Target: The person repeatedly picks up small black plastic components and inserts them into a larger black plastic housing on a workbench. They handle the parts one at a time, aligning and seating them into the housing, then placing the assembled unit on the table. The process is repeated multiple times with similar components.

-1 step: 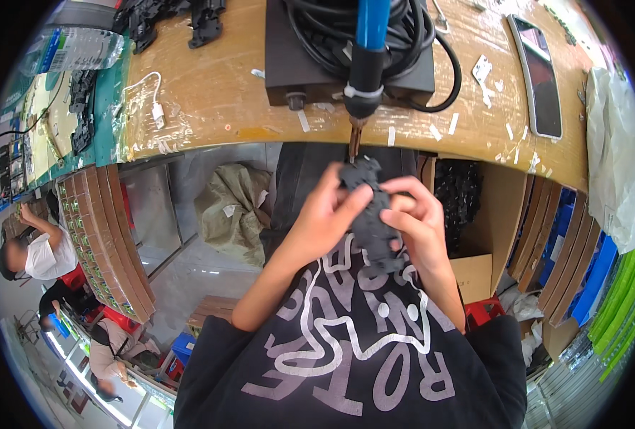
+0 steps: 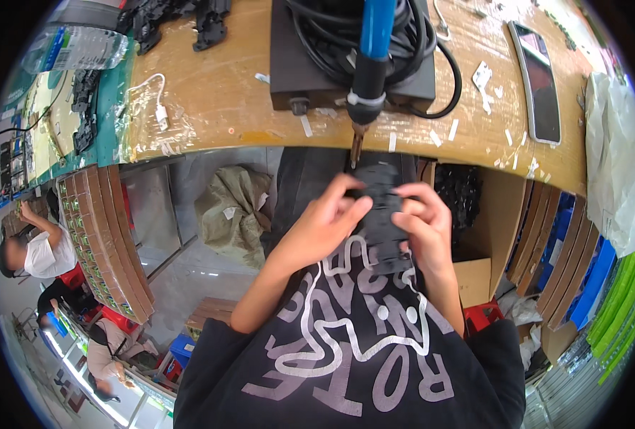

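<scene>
A long black moulded plastic part (image 2: 383, 222) is held upright in front of my chest, just off the table's near edge. My right hand (image 2: 426, 218) grips its right edge between thumb and curled fingers. On the other side, my left hand (image 2: 329, 220) is closed with thumb and fingers at the part's left edge; the fingertips behind it are hidden. Just above the part's top end, a blue-handled soldering iron (image 2: 369, 79) points down, its brown metal tip (image 2: 356, 146) close to the part.
A black box (image 2: 281, 71) with a knob and coiled cable stands on the table (image 2: 210, 86). A phone (image 2: 543, 93) lies right, a white cable (image 2: 161, 107) left. More black parts (image 2: 210, 25) sit at the back left. Beneath is a carton (image 2: 500, 222) of black pieces. People work far left.
The black part has turned to show a flatter face and shifted slightly right. My left thumb has slid from its face back to its left edge.
</scene>
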`<state>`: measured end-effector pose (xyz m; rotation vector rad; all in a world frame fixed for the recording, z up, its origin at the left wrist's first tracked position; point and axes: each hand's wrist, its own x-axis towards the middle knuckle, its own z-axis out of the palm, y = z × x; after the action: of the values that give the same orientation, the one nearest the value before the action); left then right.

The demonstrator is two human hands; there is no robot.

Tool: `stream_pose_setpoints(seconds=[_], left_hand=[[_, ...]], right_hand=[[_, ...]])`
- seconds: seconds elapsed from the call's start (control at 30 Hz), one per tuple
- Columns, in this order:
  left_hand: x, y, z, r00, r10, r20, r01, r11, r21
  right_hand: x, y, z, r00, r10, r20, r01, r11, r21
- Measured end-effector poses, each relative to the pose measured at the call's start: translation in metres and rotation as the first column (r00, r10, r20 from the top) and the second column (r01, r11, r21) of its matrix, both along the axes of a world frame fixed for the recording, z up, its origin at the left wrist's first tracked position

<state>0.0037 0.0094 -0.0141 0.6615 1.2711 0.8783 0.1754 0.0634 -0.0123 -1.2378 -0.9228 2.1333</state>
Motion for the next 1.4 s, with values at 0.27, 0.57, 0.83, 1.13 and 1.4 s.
stream_pose_setpoints(seconds=[0.27, 0.57, 0.83, 1.13, 1.4], left_hand=[[-0.100, 0.003, 0.071, 0.912, 0.127, -0.391, -0.071, 0.985, 0.156], [-0.162, 0.100, 0.058, 0.343, 0.532, -0.774, -0.044, 0.832, 0.553], [-0.168, 0.130, 0.046, 0.018, 0.382, -0.924, 0.129, 0.915, 0.381], [-0.168, 0.124, 0.066, 0.257, 0.342, -0.904, 0.034, 0.932, 0.362], [-0.169, 0.068, 0.071, 0.845, 0.458, -0.277, -0.331, 0.854, 0.401]], right_hand=[[0.169, 0.026, -0.159, 0.246, -0.663, 0.707, 0.203, 0.749, 0.631], [0.222, 0.058, -0.152, 0.089, -0.871, 0.483, 0.541, 0.449, 0.711], [0.119, 0.119, 0.042, 0.392, -0.904, -0.168, 0.226, -0.083, 0.971], [0.124, 0.298, 0.059, 0.370, -0.780, 0.504, -0.568, 0.239, 0.787], [0.058, 0.387, 0.042, 0.587, -0.601, 0.543, -0.548, 0.198, 0.812]])
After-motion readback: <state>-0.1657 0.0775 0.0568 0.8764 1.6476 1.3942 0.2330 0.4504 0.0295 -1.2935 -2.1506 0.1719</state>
